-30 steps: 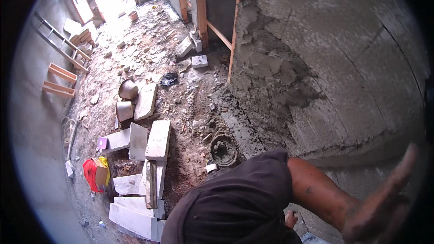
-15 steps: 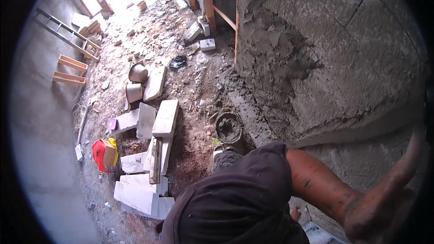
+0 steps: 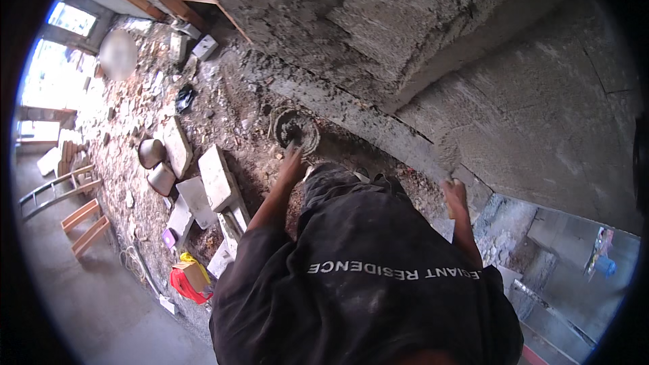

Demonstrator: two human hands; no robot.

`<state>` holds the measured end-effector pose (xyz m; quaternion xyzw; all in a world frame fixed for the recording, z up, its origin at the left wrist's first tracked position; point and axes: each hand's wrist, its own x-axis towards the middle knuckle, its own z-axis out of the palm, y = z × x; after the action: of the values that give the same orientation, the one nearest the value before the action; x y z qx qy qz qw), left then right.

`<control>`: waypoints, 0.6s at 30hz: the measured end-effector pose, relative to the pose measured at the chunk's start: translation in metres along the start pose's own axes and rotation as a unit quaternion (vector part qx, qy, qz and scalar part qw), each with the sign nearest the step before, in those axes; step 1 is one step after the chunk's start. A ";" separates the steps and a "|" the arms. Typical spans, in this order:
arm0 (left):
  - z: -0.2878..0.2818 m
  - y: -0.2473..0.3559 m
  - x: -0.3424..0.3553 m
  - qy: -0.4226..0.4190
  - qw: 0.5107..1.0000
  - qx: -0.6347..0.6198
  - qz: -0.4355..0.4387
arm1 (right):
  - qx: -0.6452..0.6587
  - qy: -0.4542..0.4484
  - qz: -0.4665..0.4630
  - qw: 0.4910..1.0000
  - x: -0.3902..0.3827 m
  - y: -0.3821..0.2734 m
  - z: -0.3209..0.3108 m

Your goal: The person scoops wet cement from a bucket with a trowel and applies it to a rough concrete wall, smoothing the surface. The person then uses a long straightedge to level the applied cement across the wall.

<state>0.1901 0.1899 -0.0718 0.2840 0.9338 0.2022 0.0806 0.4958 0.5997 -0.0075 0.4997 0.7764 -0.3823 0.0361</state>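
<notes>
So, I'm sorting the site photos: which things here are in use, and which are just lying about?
In use:
left hand reaching into the round mortar pan
right hand holding a tool against the rough wall

Lying about:
pale blocks
two buckets
red bag
ladder

A rough grey plastered wall (image 3: pixel 514 94) rises above a rubble-strewn dirt floor (image 3: pixel 223 115) where pale concrete blocks (image 3: pixel 216 176) lie beside a smooth concrete slab (image 3: pixel 88 297), with a wooden ladder (image 3: pixel 54 189) and bright daylight from openings (image 3: pixel 47 74) at the left.
</notes>
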 end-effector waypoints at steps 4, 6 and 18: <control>-0.013 -0.036 -0.114 -0.398 0.914 0.028 -0.075 | 0.067 -0.113 0.074 0.989 -0.024 -0.004 0.016; 0.004 -0.056 -0.139 -0.316 0.929 -0.147 -0.127 | 0.048 -0.167 0.065 0.983 -0.026 -0.002 0.030; -0.012 -0.029 -0.155 -0.382 0.810 -0.294 -0.334 | -0.079 -0.290 0.104 0.948 -0.075 -0.044 0.119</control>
<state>0.3004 0.0768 -0.0673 -0.0281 0.7609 0.3034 0.5729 0.4587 0.4596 -0.0339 0.4411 0.7039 -0.4420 0.3386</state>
